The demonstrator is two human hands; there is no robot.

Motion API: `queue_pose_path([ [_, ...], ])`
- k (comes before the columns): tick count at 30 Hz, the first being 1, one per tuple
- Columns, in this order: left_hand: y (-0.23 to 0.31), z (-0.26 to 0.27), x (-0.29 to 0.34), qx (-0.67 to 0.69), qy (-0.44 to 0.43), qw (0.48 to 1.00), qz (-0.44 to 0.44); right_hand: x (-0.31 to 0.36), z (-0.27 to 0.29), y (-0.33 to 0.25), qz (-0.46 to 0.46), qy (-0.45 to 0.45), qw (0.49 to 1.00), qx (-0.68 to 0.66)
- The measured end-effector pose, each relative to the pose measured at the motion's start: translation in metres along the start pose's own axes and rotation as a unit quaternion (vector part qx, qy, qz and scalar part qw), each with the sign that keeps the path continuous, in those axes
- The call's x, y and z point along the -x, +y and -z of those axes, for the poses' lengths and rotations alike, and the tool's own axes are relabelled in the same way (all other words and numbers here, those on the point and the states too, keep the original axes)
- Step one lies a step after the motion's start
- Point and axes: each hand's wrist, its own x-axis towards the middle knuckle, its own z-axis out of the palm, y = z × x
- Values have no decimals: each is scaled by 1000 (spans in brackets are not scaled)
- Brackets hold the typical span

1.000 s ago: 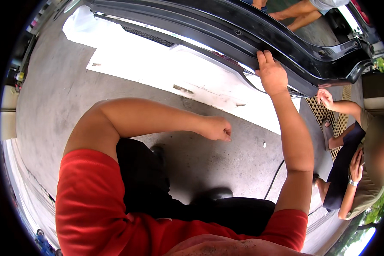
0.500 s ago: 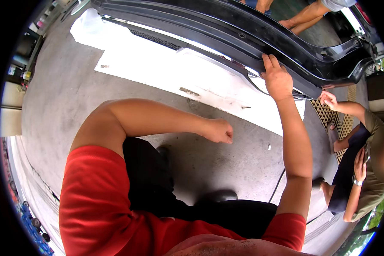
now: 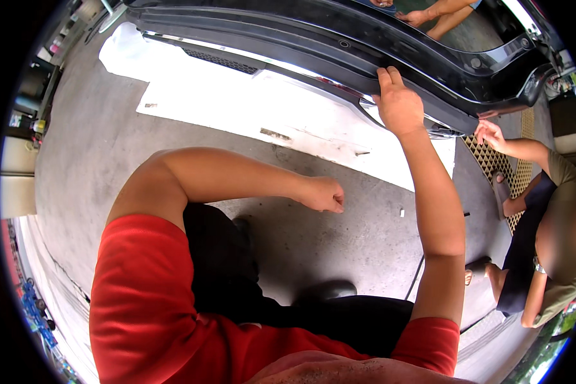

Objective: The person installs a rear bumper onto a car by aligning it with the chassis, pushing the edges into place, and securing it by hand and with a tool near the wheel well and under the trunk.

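Observation:
A long black car bumper (image 3: 288, 48) lies across the far side, with a mesh grille insert (image 3: 221, 61) along its near edge. My right hand (image 3: 400, 105) reaches forward to its right half, fingers laid over the near edge and thumb on the near side. Its palm side is hidden. Bent across my front, my left hand (image 3: 324, 194) is closed in the air above the concrete floor, apart from the bumper. Whether its curled fingers hold anything is hidden. Beneath the bumper lies a white sheet (image 3: 205, 105) with dark marks.
At right, a crouching co-worker's hand (image 3: 489, 134) touches the bumper's right end. Another person's hand (image 3: 419, 17) shows beyond the bumper. A yellowish floor grating (image 3: 483, 157) lies near the co-worker's feet. One small white piece (image 3: 402, 212) rests on the floor.
My view has shifted slightly, so the bumper sits higher and further left. My right hand stays on its edge. The co-worker's lower hand no longer shows clearly.

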Motion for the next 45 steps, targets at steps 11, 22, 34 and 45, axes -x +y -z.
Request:
queue_pose_path([
  [11,-9,0,0,1,-20,1000,-3,61,-39,-4,121,132,982,-68],
  [22,-7,10,-48,21,-55,998,21,150,-153,-14,177,-64,927,-325],
  [34,-25,7,-44,379,-34,922,74,170,-78,-19,-156,-119,886,-419],
  [45,84,5,215,257,253,911,202,307,142,-29,-339,-395,716,-465],
])
